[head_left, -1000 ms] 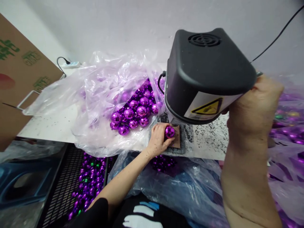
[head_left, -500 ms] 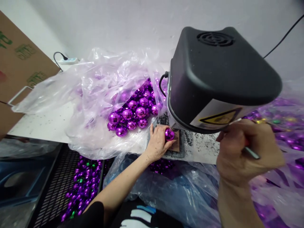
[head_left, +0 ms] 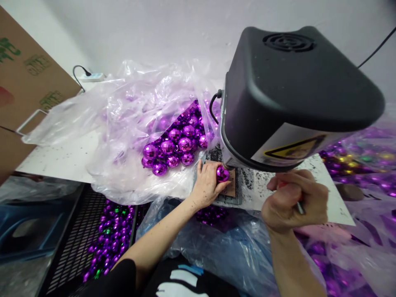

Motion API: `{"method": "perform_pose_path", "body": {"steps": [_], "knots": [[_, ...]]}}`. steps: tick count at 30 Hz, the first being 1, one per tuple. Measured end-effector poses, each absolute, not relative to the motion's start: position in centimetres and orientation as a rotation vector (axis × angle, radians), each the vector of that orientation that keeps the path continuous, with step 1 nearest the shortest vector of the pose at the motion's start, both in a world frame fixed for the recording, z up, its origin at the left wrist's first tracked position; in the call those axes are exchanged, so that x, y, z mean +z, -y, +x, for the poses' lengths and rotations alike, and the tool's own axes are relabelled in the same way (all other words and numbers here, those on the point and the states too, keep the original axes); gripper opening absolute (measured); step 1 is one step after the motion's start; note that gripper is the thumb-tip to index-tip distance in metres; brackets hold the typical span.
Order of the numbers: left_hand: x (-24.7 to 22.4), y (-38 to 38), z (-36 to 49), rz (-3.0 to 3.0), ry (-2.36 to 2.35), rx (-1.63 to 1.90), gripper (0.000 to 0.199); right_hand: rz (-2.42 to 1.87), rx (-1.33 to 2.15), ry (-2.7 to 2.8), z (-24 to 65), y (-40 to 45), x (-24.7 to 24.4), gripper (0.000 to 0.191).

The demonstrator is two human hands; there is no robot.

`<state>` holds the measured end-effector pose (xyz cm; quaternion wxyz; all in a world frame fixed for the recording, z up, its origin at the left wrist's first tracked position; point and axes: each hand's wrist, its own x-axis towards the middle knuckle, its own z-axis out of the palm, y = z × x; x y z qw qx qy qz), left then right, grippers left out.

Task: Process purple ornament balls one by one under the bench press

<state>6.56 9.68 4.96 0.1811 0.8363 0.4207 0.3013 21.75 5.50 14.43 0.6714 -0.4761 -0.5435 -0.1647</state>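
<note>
Between the thumb and fingers of my left hand is a shiny purple faceted ball. It rests over a small brown board on the machine's base, beneath the black machine head. My right hand is closed around a slim tool with a red part and a metal end, right of the ball and below the machine head. Left of the machine, a heap of purple faceted balls spills from the mouth of a clear plastic bag.
A black crate with small purple and green beads stands below the table at the left. A cardboard box is at the far left. Bags of purple balls lie at the right. Black flecks dot the tabletop.
My right hand, with the tool, has moved left and slightly down, away from the machine's warning label. My left hand still holds the ball at the same spot. The view has shifted slightly.
</note>
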Motion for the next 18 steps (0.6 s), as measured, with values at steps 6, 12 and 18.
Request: {"method": "perform_pose_path", "body": {"steps": [6,12,18], "knots": [[5.0,-9.7,6.6,2.369,-1.199,0.829,0.049,-1.015,-0.373,1.178,21.3,-6.0,13.3,0.013],[5.0,-9.7,6.6,2.38,-1.204,0.841,0.045,-1.015,-0.344,1.187,21.7,-5.6,11.8,0.014],[4.6,-9.6,6.5,2.385,-1.194,0.875,0.047,-1.039,-0.354,1.256,22.0,-5.4,10.3,0.014]]}}
